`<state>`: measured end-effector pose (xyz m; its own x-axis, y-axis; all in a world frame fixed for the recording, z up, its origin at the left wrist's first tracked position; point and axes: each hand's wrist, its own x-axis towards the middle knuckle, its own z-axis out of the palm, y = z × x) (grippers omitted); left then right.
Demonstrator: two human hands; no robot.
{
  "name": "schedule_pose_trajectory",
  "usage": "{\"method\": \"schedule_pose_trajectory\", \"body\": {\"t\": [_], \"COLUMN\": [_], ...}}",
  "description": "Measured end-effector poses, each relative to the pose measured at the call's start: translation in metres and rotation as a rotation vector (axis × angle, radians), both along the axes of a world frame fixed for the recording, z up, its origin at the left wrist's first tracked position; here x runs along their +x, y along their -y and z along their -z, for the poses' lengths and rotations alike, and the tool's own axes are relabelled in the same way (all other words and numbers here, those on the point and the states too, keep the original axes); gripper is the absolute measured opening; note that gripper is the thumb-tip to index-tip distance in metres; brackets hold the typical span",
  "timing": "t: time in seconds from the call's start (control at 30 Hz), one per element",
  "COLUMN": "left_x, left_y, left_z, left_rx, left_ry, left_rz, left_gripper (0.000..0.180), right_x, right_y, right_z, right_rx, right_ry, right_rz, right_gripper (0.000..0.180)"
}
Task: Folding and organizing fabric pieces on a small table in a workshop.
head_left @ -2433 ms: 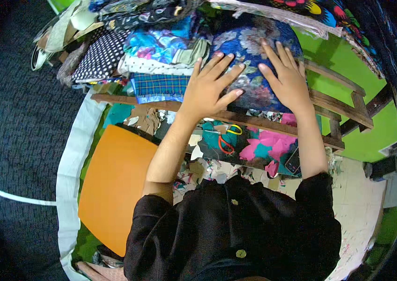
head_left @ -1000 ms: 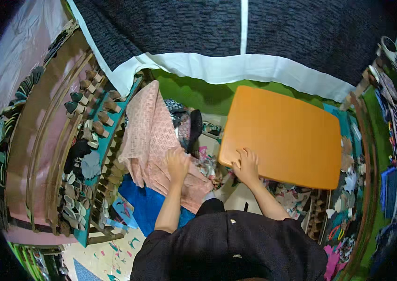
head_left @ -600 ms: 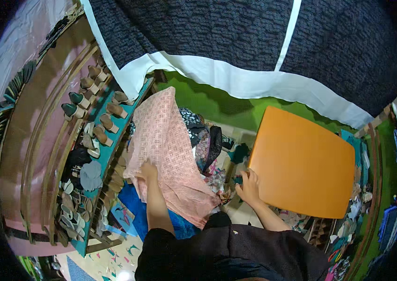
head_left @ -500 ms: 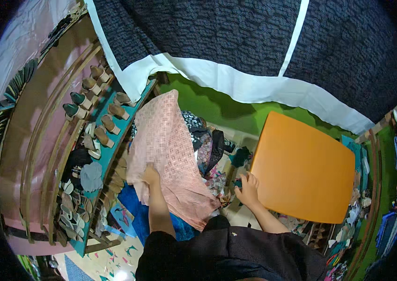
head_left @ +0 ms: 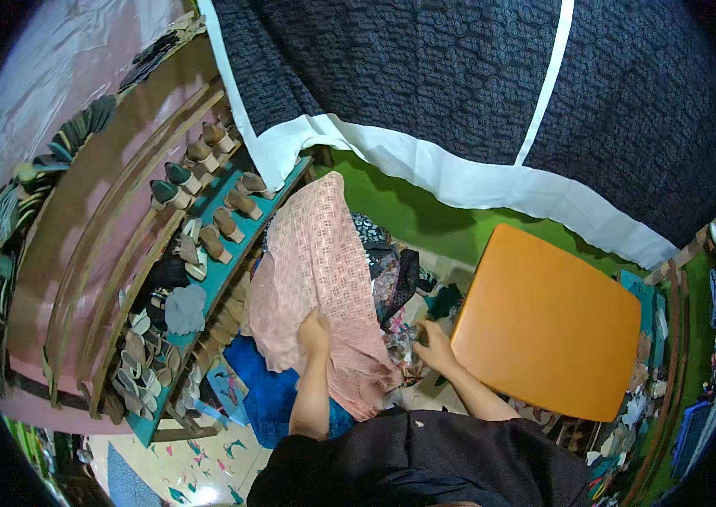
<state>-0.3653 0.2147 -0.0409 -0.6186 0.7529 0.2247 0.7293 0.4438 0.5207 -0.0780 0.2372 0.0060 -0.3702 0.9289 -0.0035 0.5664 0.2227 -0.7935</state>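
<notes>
A pink cloth with a woven pattern lies draped in front of me, its top end peaked toward the far side. My left hand is closed on the cloth's lower middle, with its fingertips partly hidden. To the right, my right hand is open, thumb and fingers apart, at the near left edge of an orange board-like top. Beside those fingers lies a heap of patterned fabric scraps. Dark and printed cloths show behind the pink cloth. Blue denim-like fabric lies under its near left side.
At left stands a slanted wooden rack with teal shelves, holding shoe-shaped pieces and a grey piece. A dark patterned curtain with a white border hangs at the far side. Coloured scraps litter the floor.
My left hand has shifted right and nearer to me over the pink cloth. My right hand has moved off the orange top's edge toward the scraps. The whole view has shifted slightly.
</notes>
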Motion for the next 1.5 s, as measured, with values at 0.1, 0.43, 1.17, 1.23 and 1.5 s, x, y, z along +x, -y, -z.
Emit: {"method": "schedule_pose_trajectory", "body": {"t": [0.1,0.43,1.17,1.23,1.5], "left_x": [0.052,0.157,0.169,0.196,0.329], "left_y": [0.029,0.046,0.086,0.089,0.066], "left_z": [-0.048,-0.103,-0.177,-0.206,-0.354], "left_rx": [0.137,0.361,0.556,0.632,0.925], "left_ry": [0.119,0.871,-0.141,-0.086,-0.335], "left_rz": [0.142,0.559,0.664,0.733,1.068], "left_gripper": [0.022,0.027,0.039,0.036,0.035], "right_x": [-0.003,-0.009,0.366,0.385,0.556], "right_y": [0.005,0.026,0.169,0.203,0.255], "right_z": [0.004,-0.005,-0.151,-0.166,-0.265], "right_rx": [-0.139,-0.456,0.111,0.152,1.052], "right_ry": [-0.185,-0.538,-0.409,-0.383,-0.144], "right_rz": [-0.137,-0.05,0.6,0.668,1.032], "right_gripper": [0.056,0.033,0.023,0.022,0.024]}}
